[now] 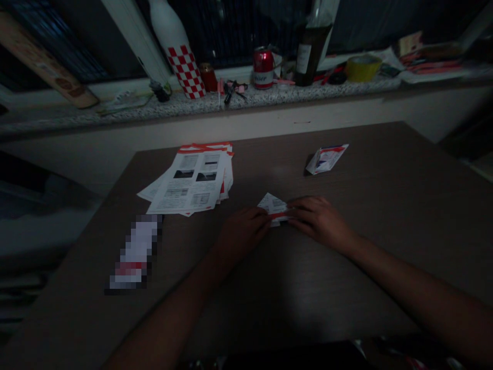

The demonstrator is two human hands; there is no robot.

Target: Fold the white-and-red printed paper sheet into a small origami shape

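A small folded sheet of printed paper point(272, 203), white with a red strip, lies near the middle of the table with a pointed corner facing away from me. My left hand point(246, 226) has its fingers closed on the paper's left end. From the other side, my right hand point(318, 218) grips the right end, thumb below and fingers on top. The fingers cover both ends of the paper. Farther back to the right stands another folded paper piece point(327, 158), white with red and blue print, apart from both hands.
A fanned stack of printed sheets point(188, 185) lies at the back left of the brown table point(370, 308). In front of it is a blurred-out phone-like object point(134, 252). Behind, the stone windowsill point(154, 112) bears a checkered bottle point(185, 67), a red can point(263, 69) and yellow tape point(362, 68).
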